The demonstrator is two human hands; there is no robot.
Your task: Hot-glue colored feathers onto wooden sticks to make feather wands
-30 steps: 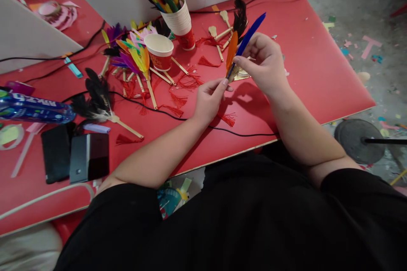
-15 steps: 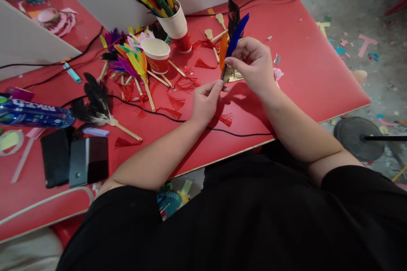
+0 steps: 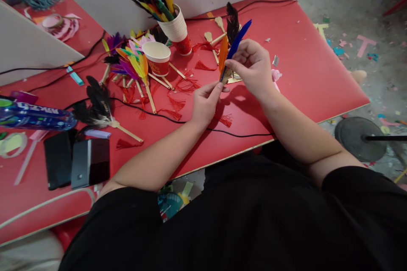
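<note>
Right hand on slim blue feather

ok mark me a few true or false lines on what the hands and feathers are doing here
1. The right hand pinches a blue feather. True.
2. The orange feather lies flat on the table. False: the left hand holds it upright by its base, beside the blue feather.
3. The paper cup at the back is empty. False: it is stuffed with black and coloured feathers.
4. A black cable crosses the red table near the left hand. True.
</note>
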